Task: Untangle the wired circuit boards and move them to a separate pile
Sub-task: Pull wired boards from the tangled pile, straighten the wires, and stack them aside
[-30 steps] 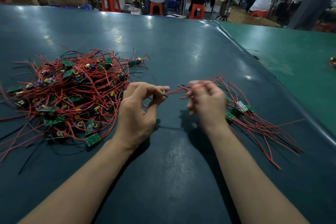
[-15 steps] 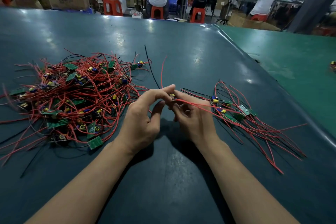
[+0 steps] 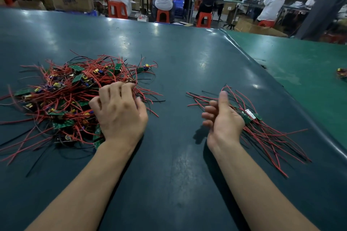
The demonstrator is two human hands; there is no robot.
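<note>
Two heaps of wired circuit boards lie on the dark green table (image 3: pixel 178 65): the tangled pile (image 3: pixel 62 99) toward its left edge, and the sorted pile (image 3: pixel 262 129) toward its right edge, where a fold in the covering runs beside a brighter green table (image 3: pixel 300 73).

The left hand (image 3: pixel 120 112) rests on the near right side of the tangled pile, fingers curled down into the red wires. Whether they have closed on a wire or a board I cannot tell, since the fingertips are buried. The right hand (image 3: pixel 223 118) hovers just beside the sorted pile on its inner side, thumb up, fingers loosely bent, holding nothing. My reading is that one board is done and the left hand is reaching for the next.

Risks from here, as I judge them:
- Red and black leads loop through one another, so a quick lift would likely drag neighbouring boards along and tighten the knot.
- Pulling by a wire instead of the board could strain the joint where the lead meets the board.
- Long leads of the sorted pile fan toward the near right corner; a careless drop could cross them with fresh wires and undo the sorting.
- Stray boards dragged toward the table's middle would blur the gap that separates the heaps.
</note>
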